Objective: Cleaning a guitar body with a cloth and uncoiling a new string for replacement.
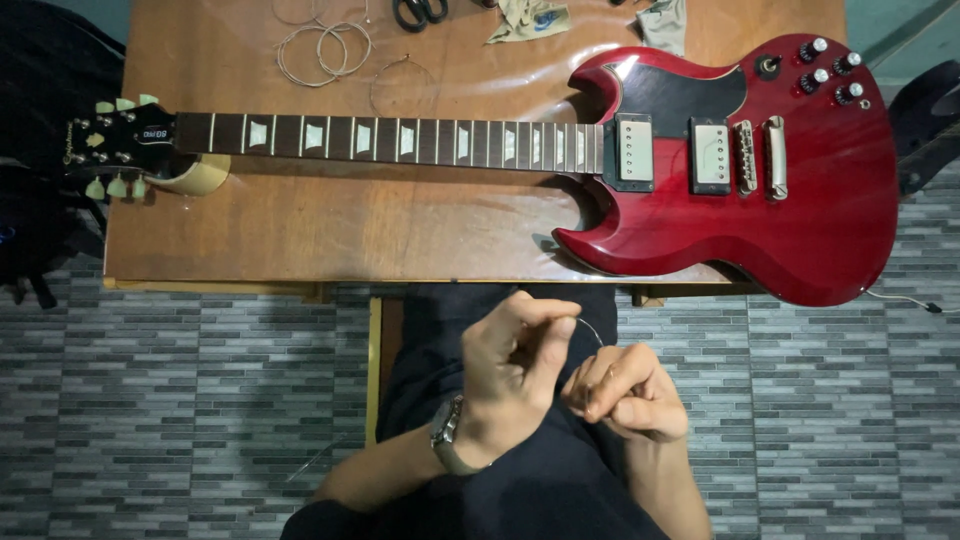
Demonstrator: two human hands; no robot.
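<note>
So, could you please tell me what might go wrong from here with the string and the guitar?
The thin string is pinched between the left hand and right hand; its free end could spring loose and prick a finger, or kink. The guitar body overhangs the table edge near the knees, so a bump might tip it. Old coils could snag.

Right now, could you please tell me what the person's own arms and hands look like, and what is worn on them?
Both forearms are bare, with no sleeves in view. The left hand has a silver-coloured metal wristwatch at its wrist. The right hand wears no glove; no watch or band shows on that wrist.
</note>
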